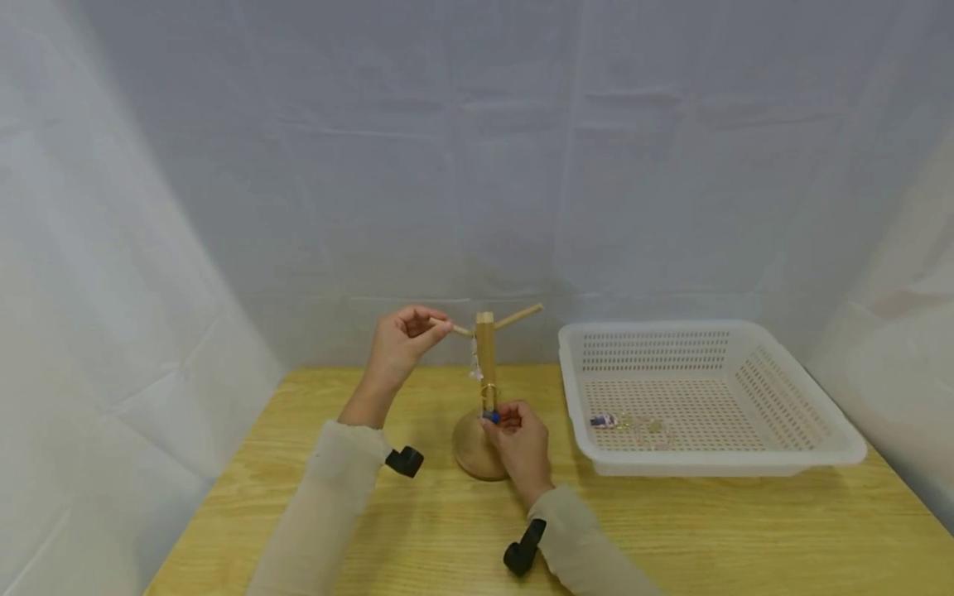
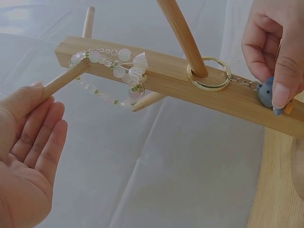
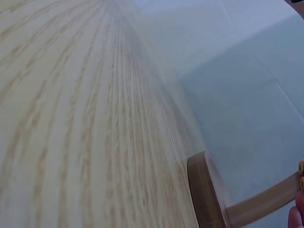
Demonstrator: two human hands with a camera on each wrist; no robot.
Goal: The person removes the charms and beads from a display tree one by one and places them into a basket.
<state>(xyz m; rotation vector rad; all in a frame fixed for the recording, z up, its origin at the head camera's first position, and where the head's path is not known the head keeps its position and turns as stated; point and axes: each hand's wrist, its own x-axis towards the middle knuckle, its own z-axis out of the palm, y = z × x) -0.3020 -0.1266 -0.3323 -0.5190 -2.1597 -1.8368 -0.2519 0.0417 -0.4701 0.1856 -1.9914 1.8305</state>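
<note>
A wooden stand [image 1: 486,352] with several pegs rises from a round base [image 1: 477,451]. My left hand [image 1: 398,348] pinches the outer end of an upper peg [image 2: 64,80] between thumb and fingers. On that same peg hangs a beaded strand [image 2: 95,57] with pale beads and white flower-like charms. A keychain's gold ring [image 2: 211,88] loops around a lower peg [image 2: 183,33], close against the post. Its small blue figure [image 2: 266,91] is pinched between thumb and fingers of my right hand [image 1: 522,443]. In the right wrist view, only fingertips [image 3: 295,217] show at the edge.
To the right, a white perforated basket [image 1: 715,460] sits on the wooden table [image 1: 373,530]. Inside it, toward the front left, lie a blue-and-pink trinket [image 1: 607,421] and some pale beaded pieces [image 1: 654,427]. A hanging white sheet [image 1: 507,165] closes off the back.
</note>
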